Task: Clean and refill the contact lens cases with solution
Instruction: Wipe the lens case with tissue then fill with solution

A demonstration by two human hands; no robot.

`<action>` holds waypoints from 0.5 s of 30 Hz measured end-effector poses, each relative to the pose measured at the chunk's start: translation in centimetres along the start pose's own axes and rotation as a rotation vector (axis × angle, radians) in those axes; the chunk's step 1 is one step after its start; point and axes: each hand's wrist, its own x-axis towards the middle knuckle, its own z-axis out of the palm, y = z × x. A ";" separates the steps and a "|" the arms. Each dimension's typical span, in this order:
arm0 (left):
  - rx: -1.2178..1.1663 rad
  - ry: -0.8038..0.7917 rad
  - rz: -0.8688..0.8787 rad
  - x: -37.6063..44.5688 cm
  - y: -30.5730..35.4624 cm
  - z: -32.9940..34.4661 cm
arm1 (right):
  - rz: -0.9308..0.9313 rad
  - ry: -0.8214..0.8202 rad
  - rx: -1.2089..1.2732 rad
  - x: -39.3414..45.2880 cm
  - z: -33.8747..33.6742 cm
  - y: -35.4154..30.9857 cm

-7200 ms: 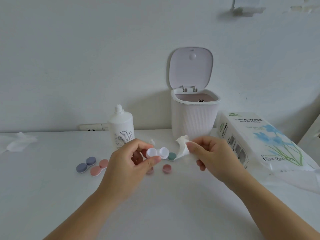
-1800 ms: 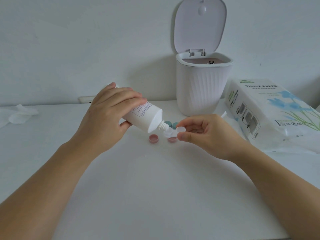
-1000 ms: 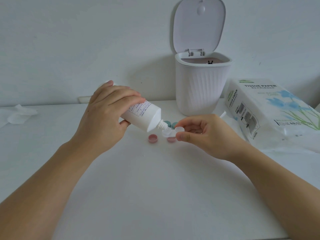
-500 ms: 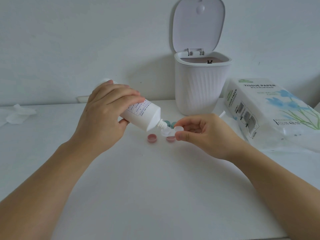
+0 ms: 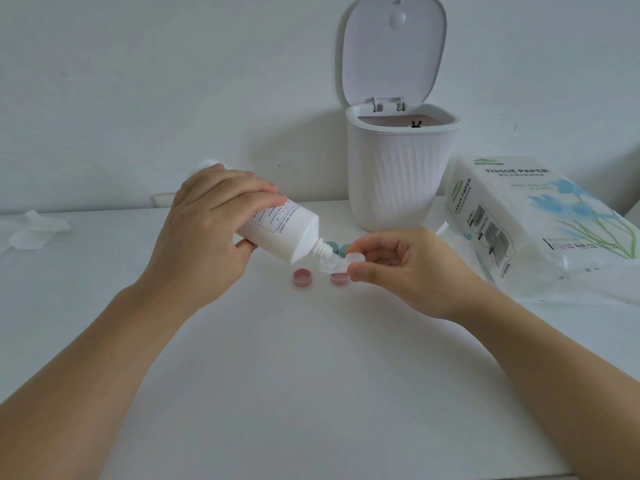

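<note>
Left hand: my left hand [image 5: 204, 237] wraps round the bottle [image 5: 282, 233], fingers over the top, thumb beneath.
Bottle: one, smooth white plastic, round-bodied with printed label, tilted nozzle-down, its tip over the case's left cup.
Right hand: my right hand [image 5: 408, 268] pinches the case [image 5: 341, 264] by its right end, thumb against curled fingers.
Case: one, translucent white, two round cups joined, held just above the surface [image 5: 311, 375].
Pink caps: two [image 5: 302, 277], matte, round, open side up on the surface; one lies under the case.
Teal caps: two [image 5: 333, 246], partly hidden behind the nozzle.
Bin: one [image 5: 394, 174], ribbed white plastic, lid up.
Tissue pack: one [image 5: 540, 223], glossy wrap, right of the bin.
Tissue: one [image 5: 33, 230], crumpled, far left.
</note>
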 end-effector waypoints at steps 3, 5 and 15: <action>-0.005 0.007 0.006 0.0 0.0 0.1 | 0.013 -0.015 0.004 0.0 0.0 0.0; -0.006 0.012 0.007 0.0 0.0 0.1 | 0.014 -0.020 0.003 -0.1 0.0 0.0; -0.012 0.017 -0.012 -0.1 0.0 0.2 | -0.038 0.016 0.021 0.0 0.1 -0.2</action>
